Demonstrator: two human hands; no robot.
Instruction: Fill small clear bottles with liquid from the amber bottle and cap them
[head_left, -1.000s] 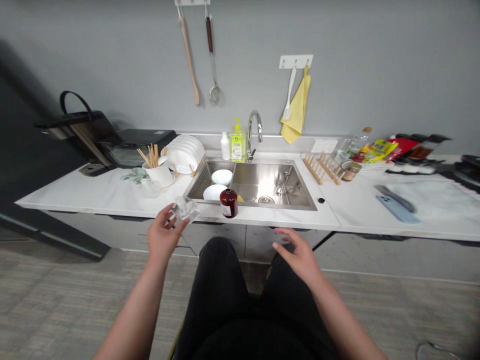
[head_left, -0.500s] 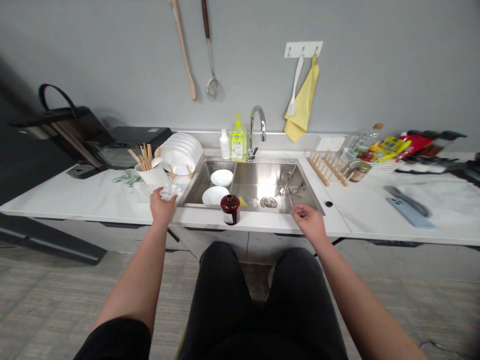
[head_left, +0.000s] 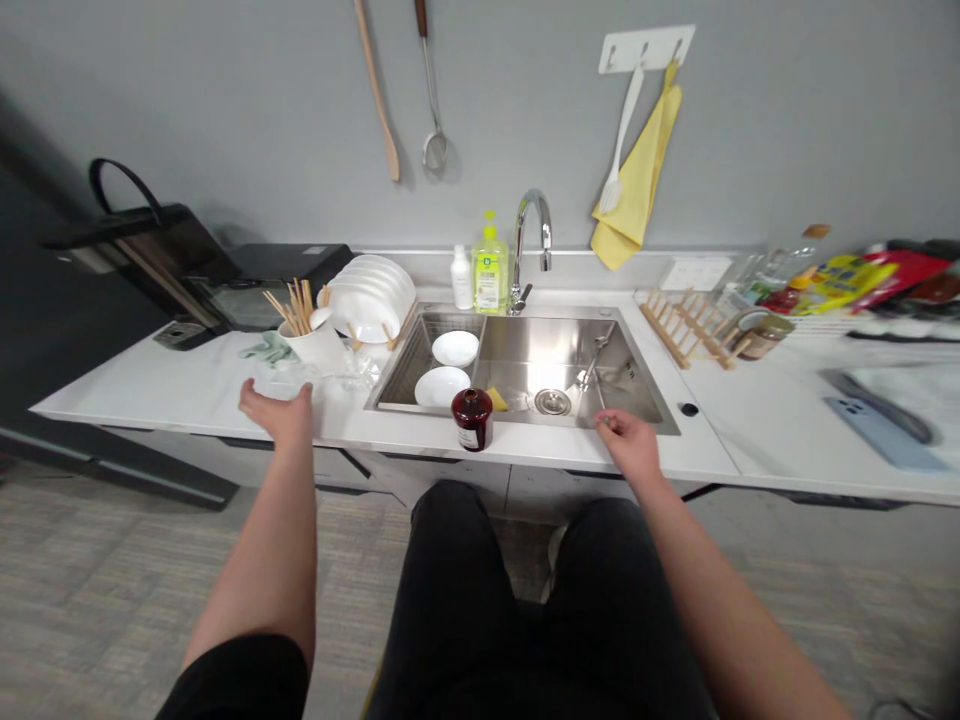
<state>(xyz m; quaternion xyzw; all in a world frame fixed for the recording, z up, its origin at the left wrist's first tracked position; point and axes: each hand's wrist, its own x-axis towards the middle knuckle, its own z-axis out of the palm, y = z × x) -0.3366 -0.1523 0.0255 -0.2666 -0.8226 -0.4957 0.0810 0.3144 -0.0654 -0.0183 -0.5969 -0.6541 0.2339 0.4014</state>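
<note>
My left hand [head_left: 277,410] hovers at the counter's front left, thumb and fingers spread wide. Just beyond it lies a faint see-through item; whether the fingers touch it I cannot tell. Clear glassware [head_left: 361,370] stands to the right of this hand, beside a white cup [head_left: 315,350] full of chopsticks [head_left: 300,308]. At the sink's front right edge, my right hand [head_left: 628,440] is closed in a pinch on a thin rod [head_left: 599,392] that slants into the basin. A dark red glass bottle [head_left: 472,422] with a white label stands on the front rim between my hands.
White bowls [head_left: 442,387] sit in the left part of the steel sink [head_left: 667,405], below the faucet [head_left: 534,235]. White plates [head_left: 371,285] stand in a rack at left. A wooden rack [head_left: 690,330], a jar [head_left: 765,337] and a phone [head_left: 885,432] are at right.
My left hand has moved left, away from the clear glassware, and opened wider. My right hand keeps its pinch at the sink edge. The view has shifted slightly.
</note>
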